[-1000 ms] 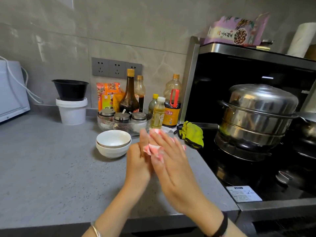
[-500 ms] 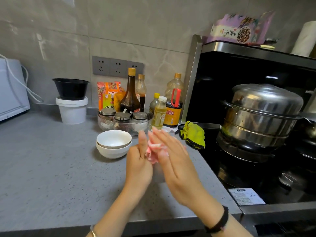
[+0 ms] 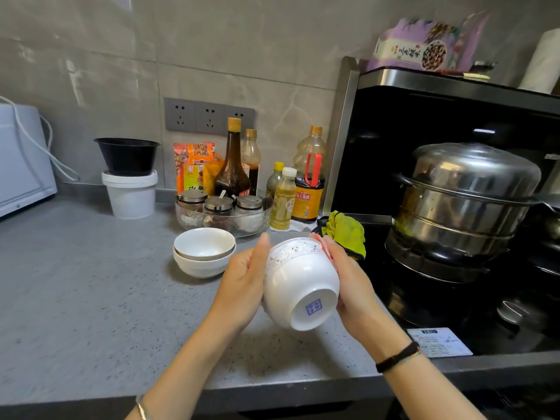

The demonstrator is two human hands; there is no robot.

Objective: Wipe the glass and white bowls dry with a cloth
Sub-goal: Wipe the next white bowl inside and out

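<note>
I hold a white bowl [image 3: 300, 280] tilted over the counter, its stamped base facing me. My left hand [image 3: 242, 283] grips its left side, thumb pointing up along the wall. My right hand [image 3: 351, 280] cups the right side, and a strip of the pink cloth [image 3: 325, 247] shows under its fingers near the rim. Two more white bowls [image 3: 204, 259] sit stacked on the counter just left of my hands. Behind them stands a glass bowl [image 3: 260, 221] holding three lidded spice jars.
Sauce and oil bottles [image 3: 233, 165] line the wall behind the glass bowl. A yellow-green cloth [image 3: 345, 230] lies at the edge of the black hob [image 3: 454, 298], where a steel steamer pot [image 3: 466, 195] stands. A white bucket [image 3: 130, 192] topped by a black bowl is at back left.
Earlier only the pink cloth showed between my two hands. Now the white bowl is between them, base toward me, and most of the cloth is hidden.
</note>
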